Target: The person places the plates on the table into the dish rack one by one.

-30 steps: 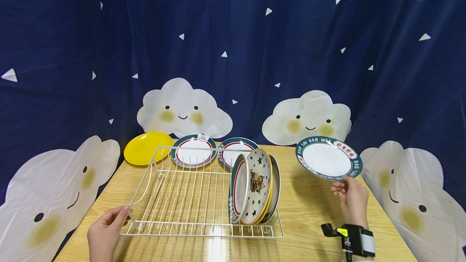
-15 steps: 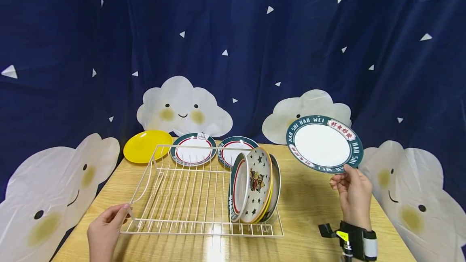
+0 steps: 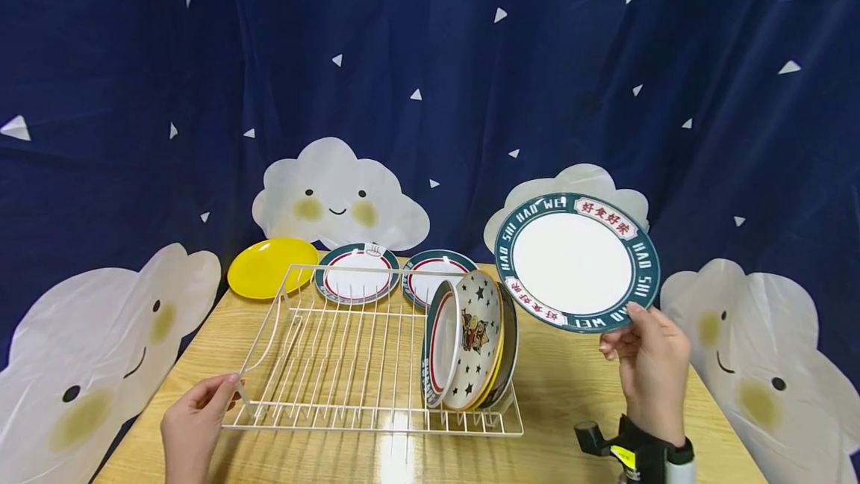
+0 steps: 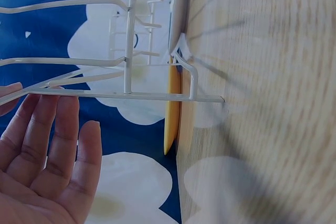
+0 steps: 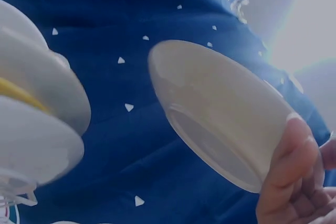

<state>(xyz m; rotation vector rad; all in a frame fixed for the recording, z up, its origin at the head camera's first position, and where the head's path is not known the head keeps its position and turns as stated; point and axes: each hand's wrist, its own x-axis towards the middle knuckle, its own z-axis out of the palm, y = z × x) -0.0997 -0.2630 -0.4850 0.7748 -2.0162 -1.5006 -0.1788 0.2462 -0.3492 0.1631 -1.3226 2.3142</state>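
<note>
My right hand (image 3: 650, 361) pinches the lower right rim of a white plate with a dark green lettered border (image 3: 571, 264), held up and tilted above the table. Its pale underside (image 5: 220, 114) shows in the right wrist view. With thumb and fingers my left hand (image 3: 196, 424) grips the left front corner of a white wire dish rack (image 3: 322, 353); in the left wrist view the fingers (image 4: 65, 129) lie against the rack's wire. Several dishes stand on edge at the rack's right end, among them a star-patterned plate (image 3: 475, 342) and a green-rimmed one (image 3: 440, 349).
Behind the rack lie a yellow plate (image 3: 269, 267) and two green-rimmed plates, one at the middle (image 3: 357, 275) and one further right (image 3: 430, 271), partly hidden by the rack. A dark blue curtain (image 3: 376, 58) with cloud shapes hangs behind the wooden table (image 3: 558, 432).
My right hand has lifted the green-rimmed plate, brought it left towards the rack and tilted its face more towards the head camera. The left hand stays on the rack's corner.
</note>
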